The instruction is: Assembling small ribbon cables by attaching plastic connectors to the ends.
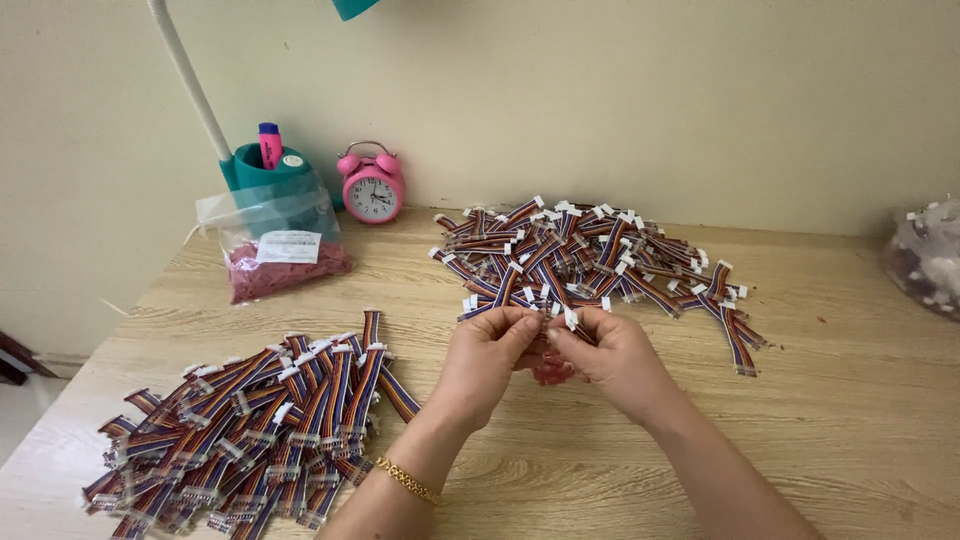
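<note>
The left hand [487, 352] and right hand [612, 355] pinch one ribbon cable [556, 318] together, just before the loose cable heap [590, 255]. The bundled pile [250, 420] left of it suggests roughly half remains.

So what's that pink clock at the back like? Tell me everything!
The pink clock is a small round alarm clock, glossy like plastic or painted metal. It has two pink bells on top joined by a thin arched handle, a white face with dark numbers and thin dark hands, and it stands upright on the wooden table close to the cream wall. Its face points toward the camera. A teal lamp base stands just to its left; whether they touch is unclear. Neither hand is near it.
</note>
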